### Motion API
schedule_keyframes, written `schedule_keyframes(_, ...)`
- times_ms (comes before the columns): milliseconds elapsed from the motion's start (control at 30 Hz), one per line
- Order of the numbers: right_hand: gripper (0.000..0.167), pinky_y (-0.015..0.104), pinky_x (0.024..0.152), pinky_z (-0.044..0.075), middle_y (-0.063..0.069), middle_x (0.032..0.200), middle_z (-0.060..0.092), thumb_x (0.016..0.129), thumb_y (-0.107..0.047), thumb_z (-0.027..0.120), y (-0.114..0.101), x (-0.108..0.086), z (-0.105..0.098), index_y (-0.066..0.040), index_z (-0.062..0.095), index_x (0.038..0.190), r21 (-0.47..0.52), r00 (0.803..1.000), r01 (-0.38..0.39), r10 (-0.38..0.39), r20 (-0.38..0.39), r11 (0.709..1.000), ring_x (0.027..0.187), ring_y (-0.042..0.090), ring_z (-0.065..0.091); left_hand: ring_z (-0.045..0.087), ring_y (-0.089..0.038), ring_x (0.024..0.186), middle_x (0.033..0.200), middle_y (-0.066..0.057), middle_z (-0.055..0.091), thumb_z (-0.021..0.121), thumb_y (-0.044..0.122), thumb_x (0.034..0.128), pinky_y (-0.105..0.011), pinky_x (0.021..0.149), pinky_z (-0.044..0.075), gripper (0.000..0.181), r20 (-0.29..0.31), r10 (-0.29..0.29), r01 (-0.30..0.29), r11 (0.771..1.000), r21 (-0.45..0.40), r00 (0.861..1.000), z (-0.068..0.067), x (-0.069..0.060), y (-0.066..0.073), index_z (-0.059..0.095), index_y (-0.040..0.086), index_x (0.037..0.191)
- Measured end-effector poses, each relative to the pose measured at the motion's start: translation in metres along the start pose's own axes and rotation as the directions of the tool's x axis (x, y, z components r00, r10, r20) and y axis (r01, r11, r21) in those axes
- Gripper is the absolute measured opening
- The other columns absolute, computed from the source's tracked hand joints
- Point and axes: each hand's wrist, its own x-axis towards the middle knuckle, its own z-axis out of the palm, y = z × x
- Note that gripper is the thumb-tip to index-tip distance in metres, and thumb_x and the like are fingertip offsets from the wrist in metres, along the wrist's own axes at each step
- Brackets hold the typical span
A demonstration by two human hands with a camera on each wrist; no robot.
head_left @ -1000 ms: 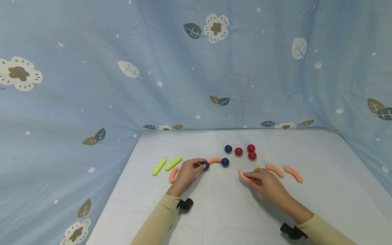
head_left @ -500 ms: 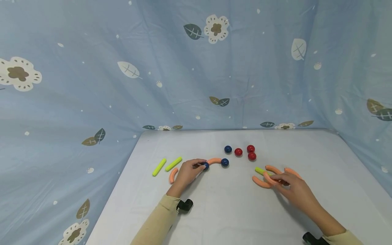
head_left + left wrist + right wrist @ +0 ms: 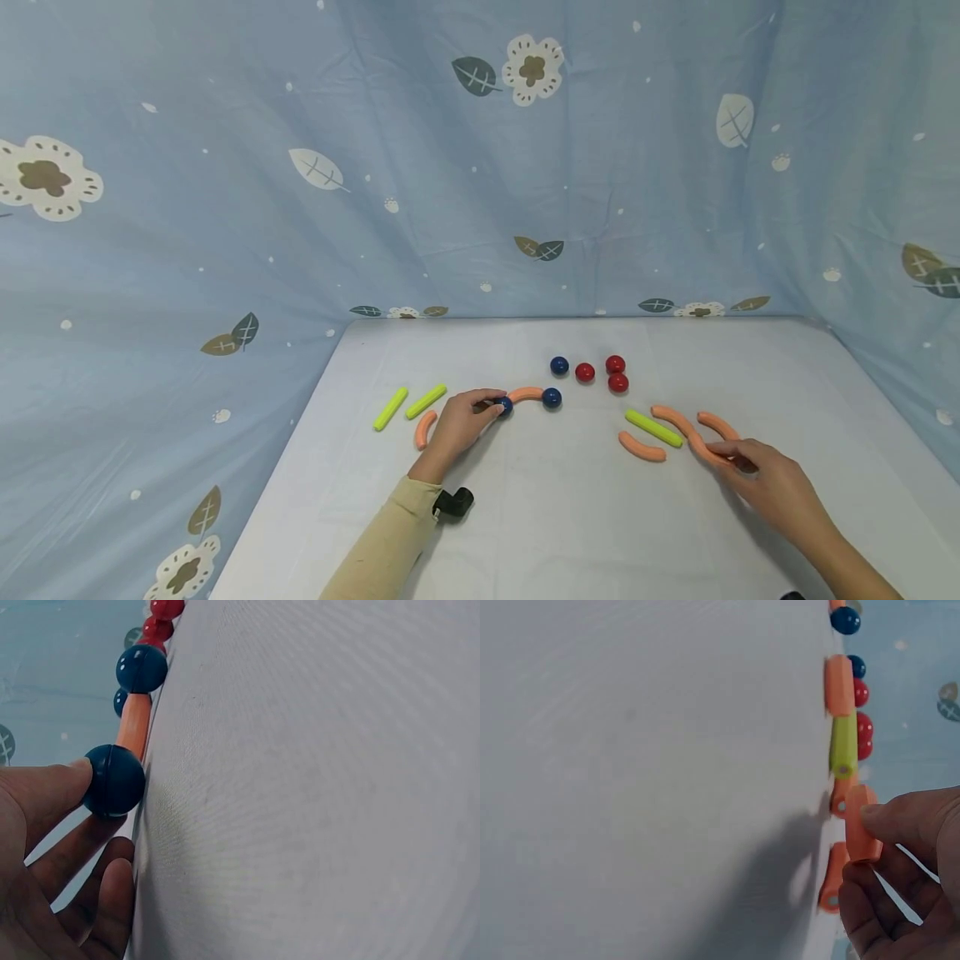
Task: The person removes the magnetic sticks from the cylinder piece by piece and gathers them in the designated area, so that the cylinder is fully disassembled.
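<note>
My left hand (image 3: pixel 459 425) pinches a dark blue ball (image 3: pixel 116 780) between thumb and fingers. That ball sits at the left end of a curved orange rod (image 3: pixel 525 392), whose other end meets a second blue ball (image 3: pixel 552 398). On the right, my right hand (image 3: pixel 772 483) pinches another curved orange rod (image 3: pixel 861 829) between thumb and fingertips. In the head view the held rod overlaps the end of an orange rod (image 3: pixel 671 417); the right wrist view shows it raised off the table. Just beyond my fingers lies one more orange rod (image 3: pixel 717 425), partly covered by the hand.
A yellow-green rod (image 3: pixel 654 428) and a curved orange rod (image 3: pixel 642 447) lie left of the right hand. Toward the back are a blue ball (image 3: pixel 559 366) and several red balls (image 3: pixel 585 372). Two yellow-green rods (image 3: pixel 390 409) and an orange rod (image 3: pixel 424 429) lie at left.
My right hand has moved to the right, a curved orange rod in its grip. The yellow-green rod and an orange rod beside it are now uncovered. My left hand has stayed put.
</note>
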Motion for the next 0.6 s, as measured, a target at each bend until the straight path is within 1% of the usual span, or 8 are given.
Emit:
schedule_keyframes(167, 0.021, 0.034, 0.068, 0.055, 0.008, 0.099, 0.072, 0.087, -0.011, 0.079, 0.0066, -0.0042, 0.0023, -0.007, 0.077, 0.107, -0.021, 1.0, 0.005, -0.005, -0.018, 1.0, 0.088, 0.029, 0.068, 0.067, -0.012, 0.097, 0.11, 0.005, 0.072, 0.069, 0.03, 0.0987, -0.033, 0.082, 0.054, 0.028, 0.001, -0.009, 0.009, 1.0, 0.0, 1.0, 0.0001, -0.0001, -0.0006, 0.073, 0.027, 0.126)
schedule_keyframes(267, 0.019, 0.027, 0.064, 0.052, 0.004, 0.096, 0.072, 0.087, -0.01, 0.078, 0.0087, -0.0066, 0.0033, -0.007, 0.077, 0.106, -0.016, 1.0, 0.002, -0.002, -0.023, 1.0, 0.086, 0.025, 0.067, 0.067, -0.013, 0.097, 0.11, 0.004, 0.073, 0.069, 0.03, 0.0988, -0.034, 0.082, 0.054, 0.028, 0.001, -0.007, 0.007, 1.0, -0.001, 1.0, 0.0001, -0.0002, -0.0005, 0.073, 0.026, 0.126)
schedule_keyframes(333, 0.019, 0.024, 0.063, 0.051, 0.002, 0.095, 0.072, 0.087, -0.01, 0.078, 0.0092, -0.0073, 0.0034, -0.008, 0.076, 0.106, -0.008, 1.0, -0.002, 0.002, -0.018, 1.0, 0.083, 0.02, 0.065, 0.067, -0.013, 0.098, 0.11, 0.004, 0.073, 0.069, 0.03, 0.0989, -0.034, 0.082, 0.054, 0.028, 0.001, -0.007, 0.007, 1.0, -0.001, 1.0, -0.0001, -0.0004, -0.0002, 0.073, 0.026, 0.126)
schedule_keyframes(467, 0.021, 0.024, 0.064, 0.051, 0.001, 0.096, 0.072, 0.088, -0.013, 0.077, 0.01, -0.0058, 0.0015, -0.008, 0.075, 0.108, 0.014, 0.999, -0.032, 0.031, 0.032, 0.999, 0.084, 0.016, 0.063, 0.068, -0.014, 0.098, 0.111, 0.003, 0.073, 0.069, 0.03, 0.099, -0.034, 0.081, 0.055, 0.028, 0.002, -0.005, 0.005, 1.0, -0.002, 1.0, -0.0008, -0.0008, 0.0005, 0.073, 0.025, 0.126)
schedule_keyframes(600, 0.022, 0.025, 0.064, 0.05, 0.003, 0.098, 0.072, 0.09, -0.014, 0.077, 0.0102, -0.0027, 0.0003, -0.007, 0.074, 0.11, 0.023, 0.996, -0.053, 0.052, 0.066, 0.998, 0.084, 0.016, 0.063, 0.067, -0.013, 0.097, 0.11, 0.003, 0.073, 0.069, 0.029, 0.0989, -0.034, 0.082, 0.054, 0.028, 0.0, 0.003, -0.003, 1.0, 0.002, 1.0, -0.0009, -0.0006, -0.0002, 0.073, 0.025, 0.126)
